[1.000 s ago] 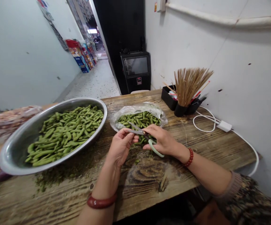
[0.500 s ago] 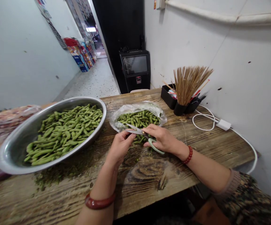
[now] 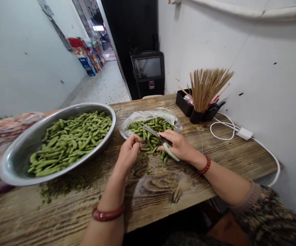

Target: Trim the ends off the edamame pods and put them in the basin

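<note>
My right hand (image 3: 178, 145) is wrapped round a pair of scissors (image 3: 151, 131) with pale green handles; the blades look closed and point left over the pods. My left hand (image 3: 129, 152) is pinched, and a bit of a green soybean pod (image 3: 137, 140) shows at its fingertips, mostly hidden. Just beyond both hands lies a clear plastic bag (image 3: 135, 118), its mouth spilling green soybean pods (image 3: 151, 145) onto the wooden table (image 3: 160, 208). To the left, a large metal basin (image 3: 14, 171) holds many more pods (image 3: 73, 143).
Green trimmings (image 3: 63, 188) lie below the basin. Bamboo skewers (image 3: 206, 90) stand in a black holder (image 3: 196, 117) at the back right, near a white cable with an adapter (image 3: 244, 133). Bagged pinkish food (image 3: 12, 131) sits at the far left.
My left hand has drawn back left and slightly down, away from the scissors blades. The scissors, open before, now look closed.
</note>
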Demonstrator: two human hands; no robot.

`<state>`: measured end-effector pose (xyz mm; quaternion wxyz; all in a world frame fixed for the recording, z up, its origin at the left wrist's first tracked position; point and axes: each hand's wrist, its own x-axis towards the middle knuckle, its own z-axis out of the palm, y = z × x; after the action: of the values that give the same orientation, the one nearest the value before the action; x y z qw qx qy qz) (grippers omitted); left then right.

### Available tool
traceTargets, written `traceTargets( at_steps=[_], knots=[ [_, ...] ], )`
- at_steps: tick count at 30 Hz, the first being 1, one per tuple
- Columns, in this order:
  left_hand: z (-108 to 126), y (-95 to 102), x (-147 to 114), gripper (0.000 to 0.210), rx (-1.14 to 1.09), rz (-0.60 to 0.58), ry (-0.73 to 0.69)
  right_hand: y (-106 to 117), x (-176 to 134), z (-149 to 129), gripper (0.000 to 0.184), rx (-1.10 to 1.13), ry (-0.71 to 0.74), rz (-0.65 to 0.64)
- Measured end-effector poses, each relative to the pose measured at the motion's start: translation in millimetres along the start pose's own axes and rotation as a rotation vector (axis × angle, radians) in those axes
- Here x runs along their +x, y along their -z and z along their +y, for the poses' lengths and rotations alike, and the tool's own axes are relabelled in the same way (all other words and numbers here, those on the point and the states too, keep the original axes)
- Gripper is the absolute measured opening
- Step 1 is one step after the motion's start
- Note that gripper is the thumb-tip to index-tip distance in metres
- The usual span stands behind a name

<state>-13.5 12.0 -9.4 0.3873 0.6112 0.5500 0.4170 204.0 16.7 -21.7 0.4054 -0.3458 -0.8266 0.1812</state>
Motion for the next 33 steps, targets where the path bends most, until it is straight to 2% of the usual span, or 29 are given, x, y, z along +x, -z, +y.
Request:
traceTargets(
  at_steps=[2,4,7,10,12,15,17,19,21,27,33],
  knots=[
    [-3,-0.3,0,0.008,0.353,-0.017,-0.089,-1,0,-2,0.044,-0.003,-0.01,-0.014],
    [-5,-0.6,-1,0.012,0.614,-0.081,-0.142,-2,-1,-3,0.044,-0.009,-0.024,-0.028],
    [-6,-0.4,-3,0.015,0.794,-0.158,-0.145,-2,-1,-4,0.044,-0.008,-0.028,-0.034],
    [-8,0.4,-2,0.012,0.837,-0.17,-0.142,-2,-1,-3,0.045,-0.012,-0.03,-0.043],
    [-9,1.1,0,0.009,0.757,-0.151,-0.155,-3,-2,-1,0.045,-0.013,-0.03,-0.043],
    [-7,2.5,1,0.009,0.409,-0.055,-0.159,-4,-2,1,0.046,0.001,-0.024,-0.017],
    [-2,3.5,0,0.014,0.097,-0.033,-0.078,-5,-1,1,0.046,0.016,-0.023,-0.003],
    [5,3.8,-3,0.019,-0.184,-0.063,0.047,-4,-1,0,0.047,0.027,-0.021,-0.003],
    [12,3.1,-6,0.021,-0.373,-0.1,0.133,-3,0,-2,0.046,0.033,-0.019,-0.014],
    [20,-2.1,-10,0.022,-0.525,-0.134,0.159,-1,-1,-10,0.053,0.056,-0.012,-0.079],
    [13,-3.7,-9,0.023,-0.458,-0.133,0.108,-2,-2,-12,0.056,0.0,0.004,-0.132]
  ],
)
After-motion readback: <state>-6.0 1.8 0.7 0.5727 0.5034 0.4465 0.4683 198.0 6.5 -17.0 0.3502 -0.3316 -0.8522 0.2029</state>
